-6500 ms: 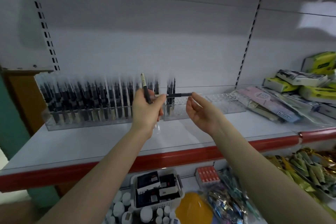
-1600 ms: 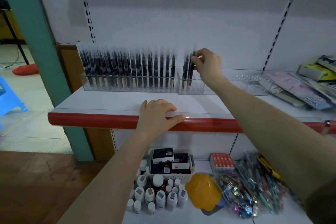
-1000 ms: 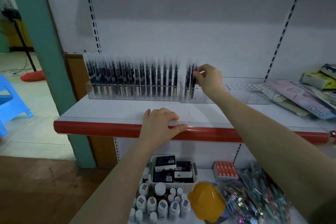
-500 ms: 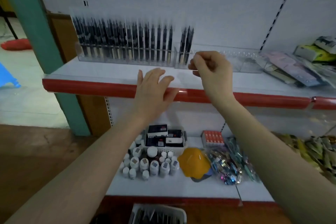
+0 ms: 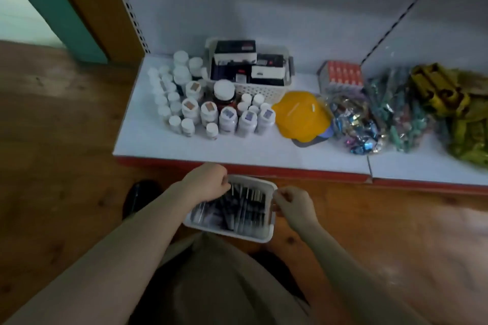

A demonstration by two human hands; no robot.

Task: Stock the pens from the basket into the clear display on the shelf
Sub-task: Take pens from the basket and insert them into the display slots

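A white basket [image 5: 271,221] full of black pens [image 5: 239,210] stands on the wooden floor in front of the bottom shelf. My left hand [image 5: 207,185] is over the basket's far left corner, its curled fingers down among the pen ends; blur hides whether they grip any. My right hand [image 5: 293,206] is at the basket's right rim, thumb and curled fingers pinching the edge. The clear display on the upper shelf is out of view.
The bottom shelf [image 5: 200,148] with its red front edge carries several white bottles [image 5: 227,116], a white crate of boxes [image 5: 250,87], a yellow cap [image 5: 301,116] and bags of wrapped goods [image 5: 353,124]. A dark shoe [image 5: 140,198] is left of the basket.
The view has dropped from the upper shelf to the floor. Both hands have left the shelf edge and the display and come down to the basket of pens.
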